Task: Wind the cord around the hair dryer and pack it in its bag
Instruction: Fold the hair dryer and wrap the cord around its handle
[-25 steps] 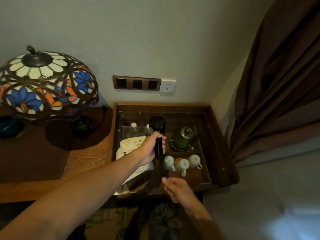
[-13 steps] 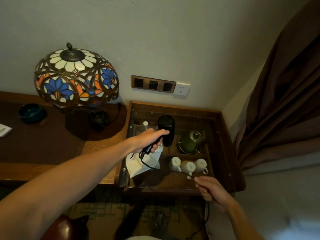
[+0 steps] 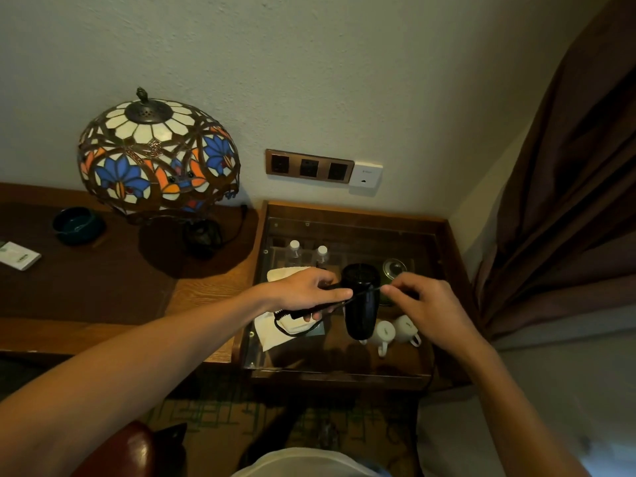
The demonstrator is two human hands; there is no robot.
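Observation:
The black hair dryer [image 3: 361, 304] hangs above the glass-topped side table, its barrel pointing toward me. My left hand [image 3: 303, 292] grips its folded handle from the left. The black cord [image 3: 287, 327] loops down below that hand and runs taut across the barrel to my right hand [image 3: 423, 304], which pinches it between thumb and fingers just right of the dryer. A white cloth bag [image 3: 275, 333] lies flat on the glass under my left hand, partly hidden by it.
Under the glass top [image 3: 347, 363] sit two water bottles [image 3: 295, 249], a green kettle [image 3: 394, 268] and white cups [image 3: 385, 333]. A stained-glass lamp [image 3: 158, 156] stands on the desk to the left. Wall sockets [image 3: 309, 166] behind, brown curtain [image 3: 568, 201] at the right.
My right hand rose from the table's front edge to the dryer, pulling the cord across the barrel. The dryer turned so its barrel points toward me.

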